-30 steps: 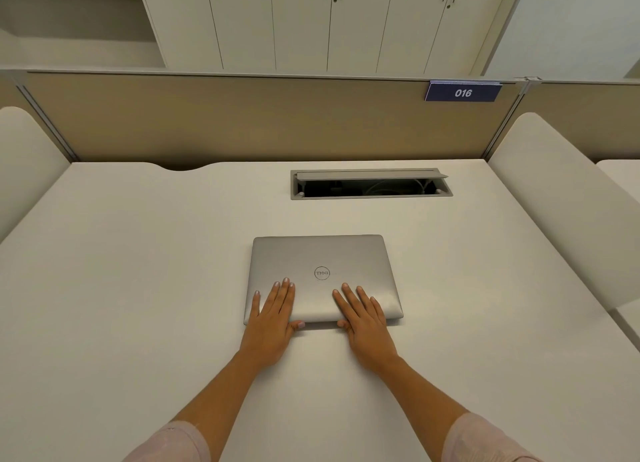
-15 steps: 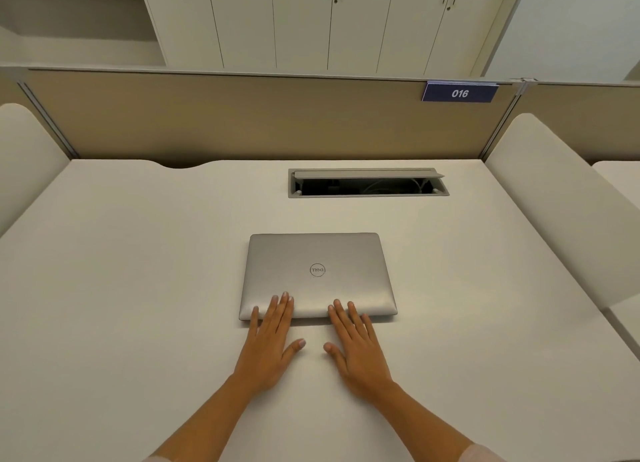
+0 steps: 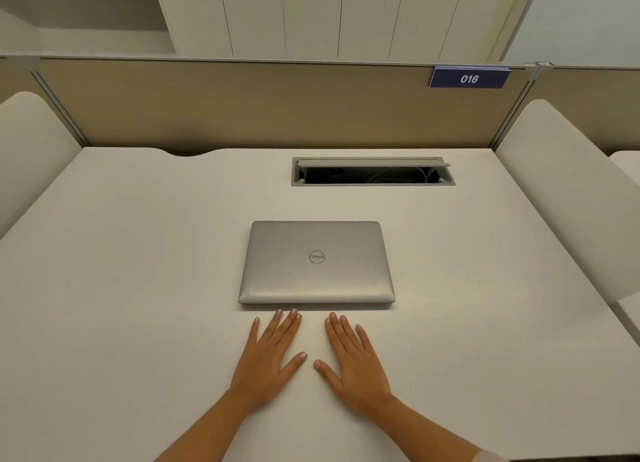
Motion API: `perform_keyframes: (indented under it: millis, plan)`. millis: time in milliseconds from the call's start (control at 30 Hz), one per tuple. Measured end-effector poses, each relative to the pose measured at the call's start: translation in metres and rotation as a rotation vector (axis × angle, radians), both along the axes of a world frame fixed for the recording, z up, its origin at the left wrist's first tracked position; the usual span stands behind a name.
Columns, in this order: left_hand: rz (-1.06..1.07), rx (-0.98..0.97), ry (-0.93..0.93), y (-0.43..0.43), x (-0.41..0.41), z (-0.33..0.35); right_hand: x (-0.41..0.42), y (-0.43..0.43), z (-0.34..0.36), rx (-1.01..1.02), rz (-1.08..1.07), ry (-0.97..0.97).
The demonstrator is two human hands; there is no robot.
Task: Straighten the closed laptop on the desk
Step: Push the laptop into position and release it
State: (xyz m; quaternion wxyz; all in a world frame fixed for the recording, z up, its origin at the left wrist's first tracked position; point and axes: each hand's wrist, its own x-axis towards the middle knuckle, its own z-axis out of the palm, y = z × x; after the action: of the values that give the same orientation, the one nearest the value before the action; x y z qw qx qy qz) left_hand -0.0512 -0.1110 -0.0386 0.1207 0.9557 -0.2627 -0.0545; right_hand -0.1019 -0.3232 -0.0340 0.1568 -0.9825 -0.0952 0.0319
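A silver closed laptop (image 3: 316,262) with a round logo lies in the middle of the white desk (image 3: 138,288), its edges square to the desk. My left hand (image 3: 270,357) rests flat on the desk just in front of the laptop's near edge, fingers apart, fingertips a little short of it. Beside it my right hand (image 3: 351,361) also lies flat and spread, holding nothing and not touching the laptop.
An open cable hatch (image 3: 372,172) is set into the desk behind the laptop. A beige partition (image 3: 277,105) with a blue "016" label (image 3: 468,78) closes the back. White side panels (image 3: 568,191) flank the desk left and right; cabinets stand beyond.
Both hands have slid back off the laptop's lid onto the desk toward me. The laptop, slightly skewed a second ago, now lies square.
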Motion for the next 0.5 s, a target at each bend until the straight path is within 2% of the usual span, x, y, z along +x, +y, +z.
perform_keyframes:
  millis: [500]
  plan:
    - [0.022, -0.024, 0.011, -0.0038, -0.0008, 0.0078, -0.0004, -0.0013, 0.0004, 0.019, 0.006, -0.016]
